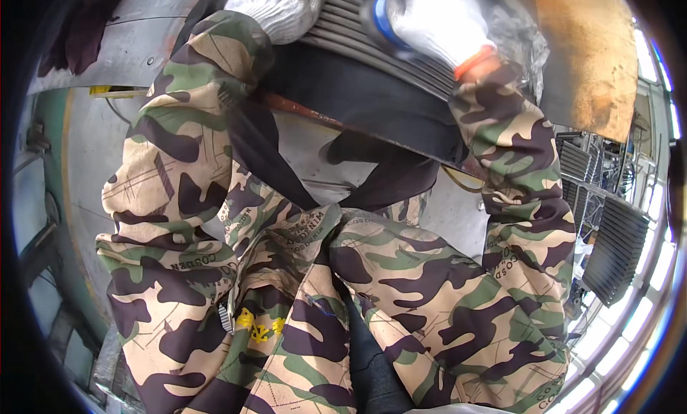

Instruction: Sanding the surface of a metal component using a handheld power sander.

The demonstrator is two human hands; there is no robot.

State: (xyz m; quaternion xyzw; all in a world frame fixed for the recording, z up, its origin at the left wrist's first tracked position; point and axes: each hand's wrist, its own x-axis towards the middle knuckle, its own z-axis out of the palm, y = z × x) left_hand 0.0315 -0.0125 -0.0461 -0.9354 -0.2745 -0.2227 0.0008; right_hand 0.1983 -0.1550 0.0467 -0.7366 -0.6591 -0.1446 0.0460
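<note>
Ribbed grey panel (372,45) sits at top centre, tilted, ridges running from upper left down to the right, resting over a dark slab edge (358,99). Right hand (436,24), white knit glove with orange cuff, is clenched around a blurred blue-and-grey tool (379,20) pressed onto the ribs. Left hand (279,10), same glove type, lies on the panel's upper-left end; whether its fingers are closed I can't tell, they're cut off at the frame top. Both camouflage sleeves come in close either side. Rusty bar (300,112) runs just under the slab's lower edge. Grey metal floor (93,163) is open on the left. Rusty orange plate (587,56) crowds the right; dark louvred grilles (615,249) stand further right, well apart from the hands.
</note>
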